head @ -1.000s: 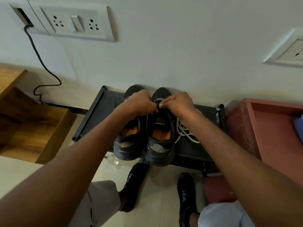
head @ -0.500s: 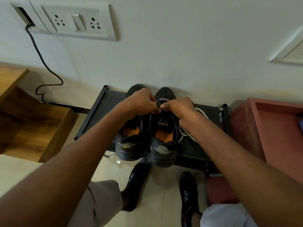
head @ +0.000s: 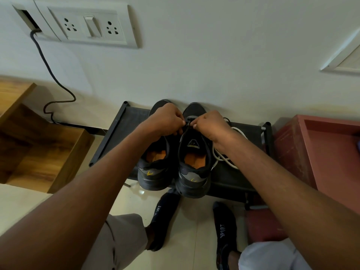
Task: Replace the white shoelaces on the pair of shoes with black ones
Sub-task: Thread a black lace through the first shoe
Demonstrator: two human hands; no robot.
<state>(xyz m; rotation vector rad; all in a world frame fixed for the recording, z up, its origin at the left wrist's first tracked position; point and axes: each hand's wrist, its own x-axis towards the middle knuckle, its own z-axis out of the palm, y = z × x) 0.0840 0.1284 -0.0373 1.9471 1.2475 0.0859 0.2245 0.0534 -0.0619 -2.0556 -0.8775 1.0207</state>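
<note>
Both hands worked at the far end of the right shoe (head: 192, 162), over its lowest eyelets near the toe. The left hand (head: 165, 118) and the right hand (head: 211, 125) almost met there, the fingers of each curled together and pinching a thin black lace (head: 186, 128) that ran back toward the tongue. By my reading the step in hand was the threading of the black lace into the right shoe, still at its first eyelets; which eyelet it had reached was hidden by the knuckles. The next move probably called for drawing both ends even, then crossing them up toward the near end of the shoe, one eyelet pair at a time.

The left shoe (head: 155, 164) stood touching the right one, its front under the left hand, so whether it carried any lace could not be told. A white lace (head: 227, 159) lay loose in loops just right of the right shoe, already out.

The shoes sat on a low black rack (head: 124, 131) against a pale wall (head: 214, 55), heels overhanging its near edge. A socket plate (head: 87, 26) with a cable (head: 54, 78) was fixed at the far left, a wooden cabinet (head: 39, 152) stood left, and a red box (head: 321, 152) right. Two socked feet (head: 224, 230) rested on the tiled floor (head: 192, 221).
</note>
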